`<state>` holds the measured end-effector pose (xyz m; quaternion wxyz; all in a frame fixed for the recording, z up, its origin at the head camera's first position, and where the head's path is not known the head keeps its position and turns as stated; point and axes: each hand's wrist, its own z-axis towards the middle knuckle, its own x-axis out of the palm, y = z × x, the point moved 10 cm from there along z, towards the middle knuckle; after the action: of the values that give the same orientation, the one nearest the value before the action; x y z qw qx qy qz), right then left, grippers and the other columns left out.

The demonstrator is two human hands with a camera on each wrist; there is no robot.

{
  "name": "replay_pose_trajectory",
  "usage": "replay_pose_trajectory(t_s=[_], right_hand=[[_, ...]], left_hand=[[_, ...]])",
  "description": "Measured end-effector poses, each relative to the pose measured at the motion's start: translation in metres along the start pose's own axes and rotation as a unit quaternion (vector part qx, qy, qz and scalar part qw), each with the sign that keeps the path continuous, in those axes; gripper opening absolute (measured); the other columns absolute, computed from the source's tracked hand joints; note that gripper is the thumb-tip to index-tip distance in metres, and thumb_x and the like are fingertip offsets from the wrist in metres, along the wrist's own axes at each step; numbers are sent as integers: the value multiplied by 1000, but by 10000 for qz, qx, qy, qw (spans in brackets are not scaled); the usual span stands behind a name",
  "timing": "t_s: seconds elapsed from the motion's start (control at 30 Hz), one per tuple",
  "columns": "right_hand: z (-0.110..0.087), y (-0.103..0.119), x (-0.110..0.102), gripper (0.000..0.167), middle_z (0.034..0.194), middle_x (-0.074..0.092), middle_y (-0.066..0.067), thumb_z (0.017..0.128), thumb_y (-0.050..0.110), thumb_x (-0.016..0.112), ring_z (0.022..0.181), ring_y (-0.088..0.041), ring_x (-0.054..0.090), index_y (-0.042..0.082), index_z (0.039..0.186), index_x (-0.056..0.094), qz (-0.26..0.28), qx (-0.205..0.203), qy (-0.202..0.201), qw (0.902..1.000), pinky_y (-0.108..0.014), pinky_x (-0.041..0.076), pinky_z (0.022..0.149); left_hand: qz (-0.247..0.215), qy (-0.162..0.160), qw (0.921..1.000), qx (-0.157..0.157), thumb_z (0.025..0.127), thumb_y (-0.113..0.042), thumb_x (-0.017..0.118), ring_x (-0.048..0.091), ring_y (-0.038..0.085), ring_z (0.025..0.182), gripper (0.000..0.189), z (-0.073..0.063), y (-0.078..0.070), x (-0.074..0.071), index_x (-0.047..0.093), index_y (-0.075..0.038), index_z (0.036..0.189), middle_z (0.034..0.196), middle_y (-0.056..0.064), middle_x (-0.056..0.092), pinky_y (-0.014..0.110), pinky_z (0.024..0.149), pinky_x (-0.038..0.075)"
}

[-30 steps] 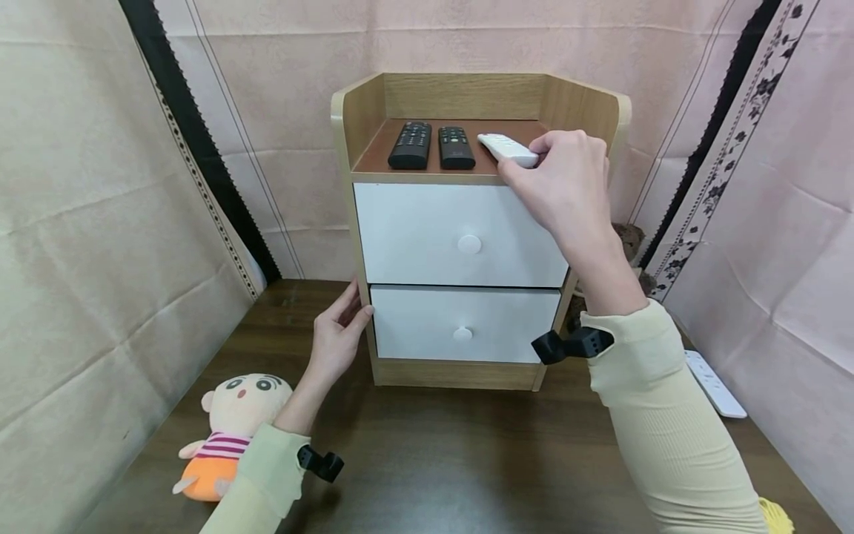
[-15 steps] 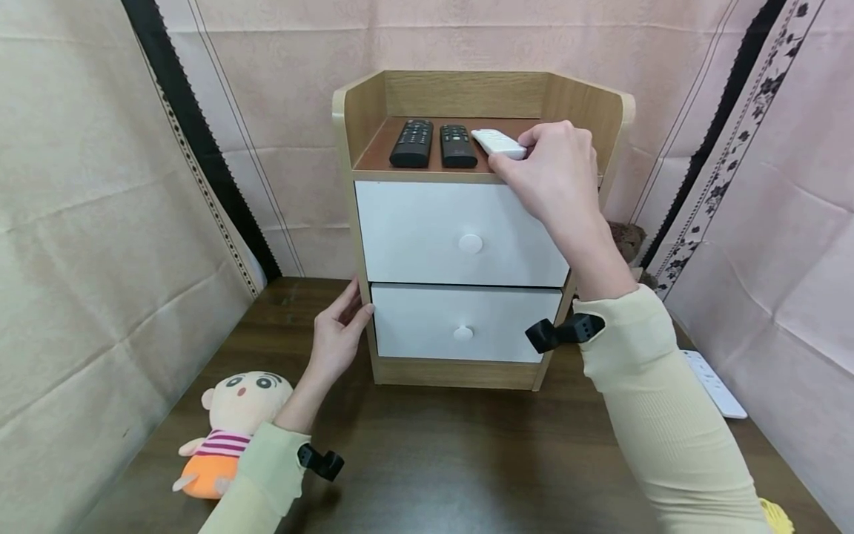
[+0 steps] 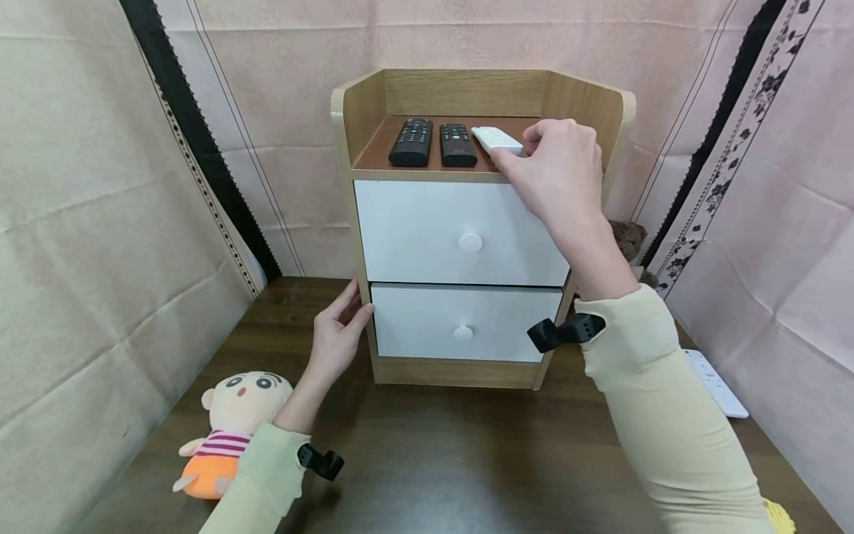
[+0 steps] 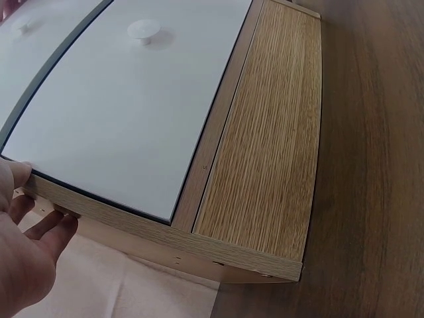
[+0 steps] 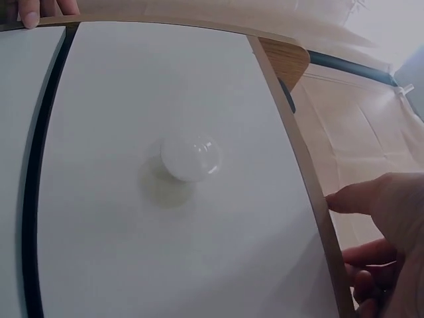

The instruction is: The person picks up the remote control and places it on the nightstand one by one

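Note:
A small wooden cabinet [image 3: 427,374] with two white drawers stands on the table, both drawers closed. On its brown top lie two black remote controls, the left one [image 3: 410,144] and the middle one [image 3: 457,147]. To their right is a white remote control [image 3: 495,139]. My right hand [image 3: 560,167] pinches the near end of that white one between thumb and fingers. In the right wrist view the cabinet's top edge hides it. Low on the cabinet's left side, my left hand [image 3: 335,337] rests its thumb on the front edge [image 4: 86,202] and its fingers against the side.
A plush doll [image 3: 233,437] sits left, beside my left forearm. To the right lies a white flat object [image 3: 715,386]. Something brown and fuzzy [image 3: 627,237] is partly hidden behind my right arm. Yellow material [image 3: 777,515] shows at the lower right. Cloth walls surround the table.
The white remote control has shifted left, toward the middle black one, with my right hand, and has barely moved in the last half second. My left hand has stayed put.

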<state>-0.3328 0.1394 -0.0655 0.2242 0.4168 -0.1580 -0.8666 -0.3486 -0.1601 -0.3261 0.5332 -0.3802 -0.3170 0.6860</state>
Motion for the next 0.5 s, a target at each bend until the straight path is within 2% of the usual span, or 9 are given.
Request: replay_pose_trajectory(t_s=[0.13,0.2,0.3,0.37,0.47,0.5], right_hand=[[-8,-7,-11,47,115,73,-13,95,39,68,117,-27,57,4,125,74,426,-162,-70,9989,-40,39,104],[-13,-12,-20,49,116,72,-14,94,40,70,115,-25,56,5,128,72,585,-313,-194,9976,-38,36,106],[-21,-21,-37,44,112,72,-15,92,35,74,101,-21,55,5,125,74,707,-741,-601,9929,-32,36,96],[-28,-30,-49,42,107,73,-14,91,31,76,91,-13,53,4,122,75,708,-1056,-936,9874,-27,36,87],[-37,-49,-67,39,101,72,-12,87,24,79,83,1,48,2,119,76,749,-1486,-1432,9756,-19,34,79],[-39,-56,-72,38,99,72,-8,86,23,80,82,4,46,2,118,76,766,-1590,-1570,9717,-17,34,78]], left_hand=[[-6,-22,10000,1,103,-14,65,54,26,133,56,-1,0,-1,45,-11,155,150,10,52,39,104,48],[-11,-27,10000,-2,103,-14,65,54,26,133,56,-1,1,-1,45,-11,155,150,10,52,39,104,48],[-15,-20,10000,-20,103,-14,65,54,25,133,56,-1,1,-1,45,-10,155,150,9,52,40,104,48],[-16,-8,10000,-29,103,-14,65,54,26,134,56,-1,1,-1,45,-10,155,151,9,52,40,105,48],[5,-3,10000,-21,103,-14,65,54,26,134,56,-1,1,-1,44,-10,155,151,9,51,41,105,48],[10,-5,10000,-17,103,-14,65,54,26,134,56,0,1,-1,44,-10,155,151,9,51,41,104,48]])
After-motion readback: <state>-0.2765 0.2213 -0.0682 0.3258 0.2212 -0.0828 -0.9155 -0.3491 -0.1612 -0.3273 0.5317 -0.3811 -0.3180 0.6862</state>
